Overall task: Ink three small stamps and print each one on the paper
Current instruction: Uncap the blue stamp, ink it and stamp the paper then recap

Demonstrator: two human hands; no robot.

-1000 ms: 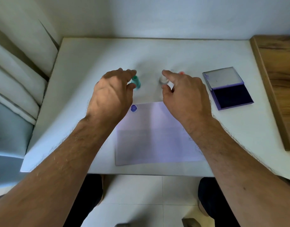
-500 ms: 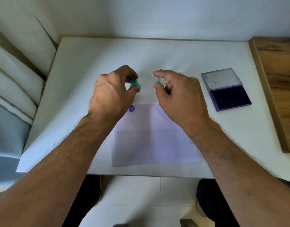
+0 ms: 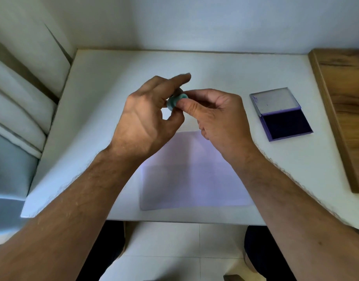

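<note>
A small teal stamp (image 3: 175,101) is held above the white table (image 3: 105,82), pinched between both hands. My left hand (image 3: 148,118) grips it from the left, index finger stretched out. From the right, the thumb and fingertips of my right hand (image 3: 217,118) press on its end. The pale sheet of paper (image 3: 195,173) lies on the table below my wrists. An open ink pad (image 3: 284,120) with a dark purple pad and grey lid lies to the right. My hands hide the other stamps and the paper's top left corner.
A wooden board (image 3: 345,110) borders the table on the right. Walls close the table's far side and left side. My legs and a tiled floor show below the table's near edge.
My left hand lifted the teal stamp and moved right. My right hand moved left from the pale stamp and now pinches the teal stamp too. The blue print on the paper is now covered.
</note>
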